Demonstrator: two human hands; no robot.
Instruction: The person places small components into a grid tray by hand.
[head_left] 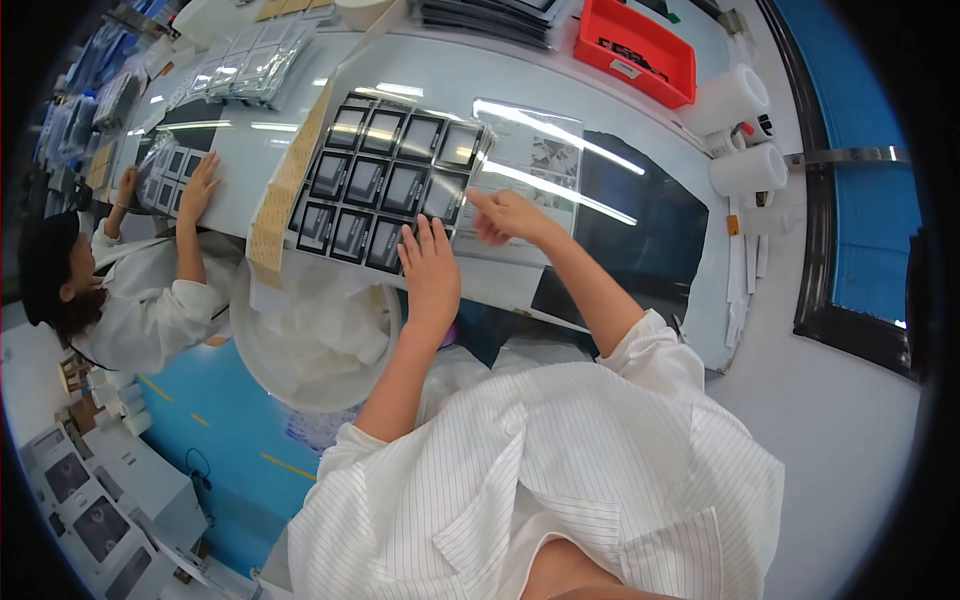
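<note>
We are pressing left hand (430, 268) flat, fingers spread, on near edge of clear plastic tray of dark square panels (385, 180) at tabletop's (600, 100) near edge, likely steadying it. Right hand (508, 215), loosely curled, gripping nothing, is touching tray's right edge beside glossy printed sheet (535, 165).

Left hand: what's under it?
The left hand lies flat on the near edge of the tray of dark square parts. The cells beneath the palm are covered.
</note>
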